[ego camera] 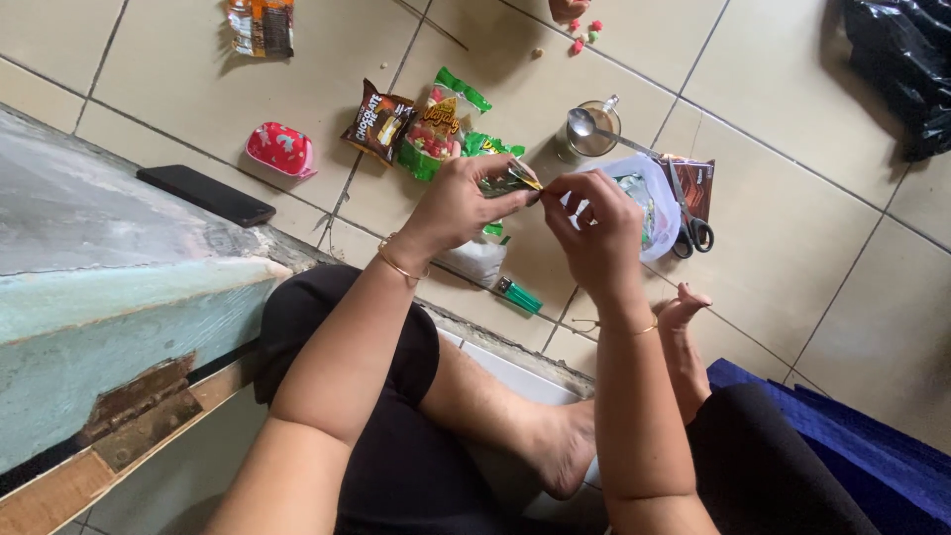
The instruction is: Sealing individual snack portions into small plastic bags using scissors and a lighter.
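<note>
So the biggest thing around is the pale tiled floor [783,258], spreading out beyond both hands; down left of them there's a worn pale-green painted ledge [109,307], and a crumpled black plastic bag [897,59] sits well off past the right hand. Closer in, just behind the right hand, a white plastic bag [656,203] with grey-handled scissors [690,223] lying on its far edge; beyond the hands a small glass mug with a metal spoon [592,127] in it; off past the left hand a flat black phone [205,194], a little red pouch [281,149], a brown snack packet [379,121] and a green candy bag [443,127]; under the hands a green lighter [518,295].

Now the small stuff: a small green foil sachet [513,181] is held right between the hands, above the floor, its long axis running roughly hand to hand; the left hand [458,203] grips the body of it, so it's the nearer one, and the right hand [597,233] pinches the corner with thumb and fingertips, both closed tight.
</note>
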